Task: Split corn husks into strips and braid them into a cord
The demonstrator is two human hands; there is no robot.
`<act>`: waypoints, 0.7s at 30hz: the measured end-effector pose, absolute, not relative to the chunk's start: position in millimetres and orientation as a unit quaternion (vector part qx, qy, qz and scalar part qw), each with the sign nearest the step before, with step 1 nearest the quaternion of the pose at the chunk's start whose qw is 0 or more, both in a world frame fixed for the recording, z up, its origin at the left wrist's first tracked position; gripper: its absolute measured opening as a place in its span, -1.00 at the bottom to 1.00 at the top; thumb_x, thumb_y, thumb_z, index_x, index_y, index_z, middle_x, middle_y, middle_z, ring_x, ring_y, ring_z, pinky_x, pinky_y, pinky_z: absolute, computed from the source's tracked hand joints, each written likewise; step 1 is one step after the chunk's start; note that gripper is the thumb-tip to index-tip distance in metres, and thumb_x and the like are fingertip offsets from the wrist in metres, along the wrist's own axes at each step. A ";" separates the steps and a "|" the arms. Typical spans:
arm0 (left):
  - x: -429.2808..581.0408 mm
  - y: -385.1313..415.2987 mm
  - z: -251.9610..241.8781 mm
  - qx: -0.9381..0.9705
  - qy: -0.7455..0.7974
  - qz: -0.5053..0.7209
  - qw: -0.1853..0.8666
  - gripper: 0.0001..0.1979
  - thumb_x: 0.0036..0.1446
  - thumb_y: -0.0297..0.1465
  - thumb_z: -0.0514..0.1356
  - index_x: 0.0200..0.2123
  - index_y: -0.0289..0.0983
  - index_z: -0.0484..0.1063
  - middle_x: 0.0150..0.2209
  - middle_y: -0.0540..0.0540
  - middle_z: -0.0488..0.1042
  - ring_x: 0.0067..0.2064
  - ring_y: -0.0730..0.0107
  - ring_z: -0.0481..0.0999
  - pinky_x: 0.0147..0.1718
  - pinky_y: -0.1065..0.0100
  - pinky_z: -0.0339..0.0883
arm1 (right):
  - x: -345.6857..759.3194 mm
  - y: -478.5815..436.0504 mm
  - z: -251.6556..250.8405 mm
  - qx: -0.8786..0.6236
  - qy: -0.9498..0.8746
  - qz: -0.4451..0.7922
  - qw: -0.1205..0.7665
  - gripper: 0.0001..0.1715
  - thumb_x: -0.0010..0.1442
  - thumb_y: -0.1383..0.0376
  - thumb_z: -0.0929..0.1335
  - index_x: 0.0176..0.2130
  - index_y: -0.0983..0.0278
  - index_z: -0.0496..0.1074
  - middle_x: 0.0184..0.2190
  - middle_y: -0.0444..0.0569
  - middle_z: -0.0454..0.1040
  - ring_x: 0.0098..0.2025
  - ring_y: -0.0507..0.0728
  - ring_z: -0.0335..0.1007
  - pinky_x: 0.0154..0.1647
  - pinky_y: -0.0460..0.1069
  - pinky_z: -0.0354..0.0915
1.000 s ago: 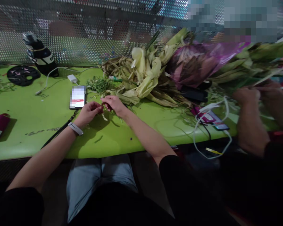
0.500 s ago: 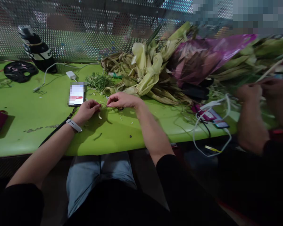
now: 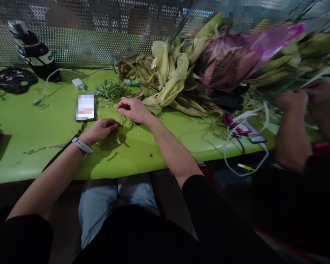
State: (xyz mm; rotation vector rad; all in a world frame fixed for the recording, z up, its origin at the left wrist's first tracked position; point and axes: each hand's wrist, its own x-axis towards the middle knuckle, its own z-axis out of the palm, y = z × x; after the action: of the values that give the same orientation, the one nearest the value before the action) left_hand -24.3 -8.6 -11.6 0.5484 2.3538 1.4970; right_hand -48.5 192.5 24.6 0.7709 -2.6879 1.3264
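From where I stand the handwork looks partway along. The left hand [image 3: 99,131] has its fingers pinched together, with a thin pale strip [image 3: 118,138] hanging just below their tips, so that piece seems to be the one being dealt with. The right hand [image 3: 134,110] hangs just beyond and to the right of those fingers, its own fingers curled with thumb and forefinger close together; I can't tell whether anything sits between them. What looks done is a tangled green heap [image 3: 112,90] just beyond the right fingers, along with pale scraps [image 3: 140,132] scattered on the desk [image 3: 134,157] below and to the right of them. What looks left is far more: big husks [image 3: 170,86] pile up beyond and to the right of the right fingers, mostly whole by their look, though whether any are meant for this work I can't say. A phone [image 3: 85,106] lies lit beyond and to the left of the left fingers.
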 end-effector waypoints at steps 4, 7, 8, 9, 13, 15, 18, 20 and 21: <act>-22.1 -8.4 -8.9 0.215 0.829 0.494 0.153 -0.72 0.14 -0.14 0.28 -0.34 -0.26 0.59 -0.40 -0.11 0.60 -0.41 0.36 0.45 -0.39 0.37 0.29 | -51.0 180.2 12.4 0.241 -0.830 0.503 -0.025 -0.93 0.26 0.31 0.37 -0.26 0.29 0.45 -0.38 -0.09 0.46 -0.36 0.04 0.33 -0.23 -0.03 0.25; -19.6 -6.1 -7.6 0.198 0.829 0.499 0.158 -0.70 0.07 -0.12 0.33 -0.38 -0.27 0.57 -0.44 -0.08 0.56 -0.45 0.40 0.40 -0.42 0.37 0.25 | -49.1 173.2 9.3 0.239 -0.814 0.528 -0.042 -0.92 0.26 0.32 0.37 -0.20 0.29 0.44 -0.26 -0.03 0.49 -0.30 0.06 0.38 -0.18 -0.01 0.32; -19.2 -5.2 -7.5 0.189 0.829 0.502 0.156 -0.70 0.06 -0.12 0.34 -0.41 -0.27 0.56 -0.47 -0.06 0.53 -0.47 0.42 0.37 -0.44 0.38 0.22 | -48.6 172.6 9.4 0.239 -0.814 0.528 -0.036 -0.85 0.25 0.32 0.38 -0.14 0.29 0.44 -0.16 0.02 0.50 -0.26 0.06 0.39 -0.15 0.00 0.34; -19.0 -4.6 -7.6 0.182 0.830 0.505 0.152 -0.69 0.06 -0.12 0.34 -0.43 -0.26 0.54 -0.50 -0.05 0.50 -0.50 0.44 0.33 -0.47 0.38 0.20 | -48.2 173.1 10.0 0.237 -0.817 0.525 -0.028 -0.75 0.24 0.32 0.39 -0.06 0.29 0.43 -0.06 0.06 0.48 -0.22 0.07 0.40 -0.12 0.01 0.35; -19.3 -4.5 -8.3 0.182 0.829 0.509 0.144 -0.65 0.07 -0.07 0.32 -0.47 -0.26 0.55 -0.53 -0.06 0.50 -0.52 0.45 0.29 -0.52 0.39 0.14 | -46.2 186.2 19.9 0.225 -0.853 0.470 0.014 -0.55 0.20 0.38 0.38 0.10 0.29 0.39 0.10 0.11 0.41 -0.20 0.07 0.39 -0.12 0.02 0.34; -19.4 -5.3 -8.5 0.176 0.824 0.521 0.134 -0.66 0.06 -0.07 0.33 -0.44 -0.26 0.57 -0.51 -0.09 0.54 -0.51 0.44 0.32 -0.52 0.39 0.14 | -42.6 194.5 28.9 0.232 -0.870 0.434 0.027 -0.67 0.17 0.42 0.36 -0.03 0.32 0.47 -0.05 0.07 0.47 -0.24 0.07 0.36 -0.16 0.00 0.30; -19.9 -6.4 -8.9 0.163 0.817 0.535 0.138 -0.69 0.07 -0.11 0.33 -0.42 -0.26 0.59 -0.49 -0.10 0.55 -0.51 0.44 0.32 -0.50 0.38 0.15 | -33.6 200.6 42.8 0.260 -0.892 0.366 -0.047 -0.88 0.12 0.40 0.39 -0.27 0.32 0.54 -0.30 0.00 0.50 -0.31 0.07 0.34 -0.25 -0.02 0.23; -20.9 -6.8 -9.7 0.161 0.818 0.533 0.144 -0.70 0.09 -0.13 0.33 -0.44 -0.26 0.58 -0.51 -0.08 0.52 -0.51 0.45 0.30 -0.49 0.37 0.16 | -28.2 199.6 48.4 0.253 -0.913 0.307 -0.097 -0.91 0.07 0.35 0.45 -0.33 0.31 0.56 -0.35 -0.01 0.51 -0.35 0.07 0.33 -0.32 -0.03 0.17; -21.6 -6.9 -10.3 0.160 0.818 0.534 0.144 -0.70 0.10 -0.13 0.33 -0.45 -0.26 0.58 -0.51 -0.07 0.50 -0.52 0.45 0.30 -0.48 0.36 0.16 | -26.5 198.3 49.7 0.249 -0.920 0.281 -0.114 -0.90 0.05 0.33 0.47 -0.34 0.30 0.57 -0.37 -0.02 0.52 -0.37 0.07 0.33 -0.34 -0.03 0.15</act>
State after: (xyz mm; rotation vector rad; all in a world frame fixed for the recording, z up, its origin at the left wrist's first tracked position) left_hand -21.6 -6.9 -10.3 0.4608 2.3579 1.5382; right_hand -26.5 198.3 49.7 0.8430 -3.1202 0.9527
